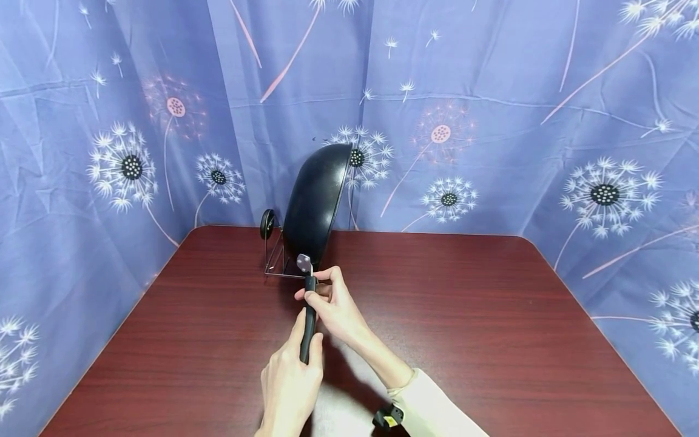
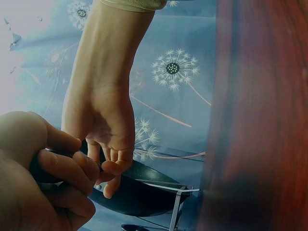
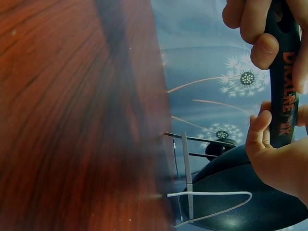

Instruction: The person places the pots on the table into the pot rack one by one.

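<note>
A black wok (image 1: 317,197) stands tilted on its side, its rounded underside to the left and its handle pointing toward me. My left hand (image 1: 289,376) grips the near end of the black handle (image 1: 308,331). Farther up, close to the metal joint (image 1: 304,263), my right hand (image 1: 337,309) holds the same handle between thumb and fingers. Orange lettering runs along the handle (image 3: 283,82) in the right wrist view. A thin wire rack (image 1: 284,275) sits under and beside the wok, and the wok (image 3: 240,192) overlaps its wires in that view.
At the rack's left end is a small round black disc (image 1: 267,224). The dark red wooden table (image 1: 464,315) reaches back to a blue curtain (image 1: 491,73) with dandelion prints. A small black device (image 1: 389,417) shows beside the right sleeve (image 1: 431,403).
</note>
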`<state>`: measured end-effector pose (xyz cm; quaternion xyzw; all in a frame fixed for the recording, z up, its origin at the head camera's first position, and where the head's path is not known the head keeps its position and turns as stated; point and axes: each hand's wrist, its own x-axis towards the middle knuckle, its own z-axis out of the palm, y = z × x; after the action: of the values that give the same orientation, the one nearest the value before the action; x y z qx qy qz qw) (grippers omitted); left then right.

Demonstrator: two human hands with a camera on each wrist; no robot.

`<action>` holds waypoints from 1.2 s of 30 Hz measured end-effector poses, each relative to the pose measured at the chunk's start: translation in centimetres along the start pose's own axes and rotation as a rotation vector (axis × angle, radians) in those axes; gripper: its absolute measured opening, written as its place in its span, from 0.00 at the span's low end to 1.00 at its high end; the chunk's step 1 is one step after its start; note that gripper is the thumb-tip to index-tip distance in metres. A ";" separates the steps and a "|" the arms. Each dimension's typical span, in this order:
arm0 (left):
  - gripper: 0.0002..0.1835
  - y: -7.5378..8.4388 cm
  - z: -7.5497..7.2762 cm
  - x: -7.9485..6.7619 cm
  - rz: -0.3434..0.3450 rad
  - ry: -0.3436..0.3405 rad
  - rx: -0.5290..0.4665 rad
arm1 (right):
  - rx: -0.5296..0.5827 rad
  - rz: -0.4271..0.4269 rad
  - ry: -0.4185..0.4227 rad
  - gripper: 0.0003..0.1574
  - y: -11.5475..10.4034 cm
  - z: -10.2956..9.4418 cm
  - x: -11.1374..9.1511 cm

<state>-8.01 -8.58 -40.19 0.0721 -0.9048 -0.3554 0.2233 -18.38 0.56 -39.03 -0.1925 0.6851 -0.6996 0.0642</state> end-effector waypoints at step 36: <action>0.38 -0.2 -1.5 0.8 0.017 -0.473 -0.149 | -0.200 0.039 -0.039 0.22 -0.6 -2.6 -0.9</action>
<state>-8.06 -9.93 -39.04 -0.0375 -0.9038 -0.4262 0.0130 -18.40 3.34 -38.53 -0.1983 0.7537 -0.6225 0.0718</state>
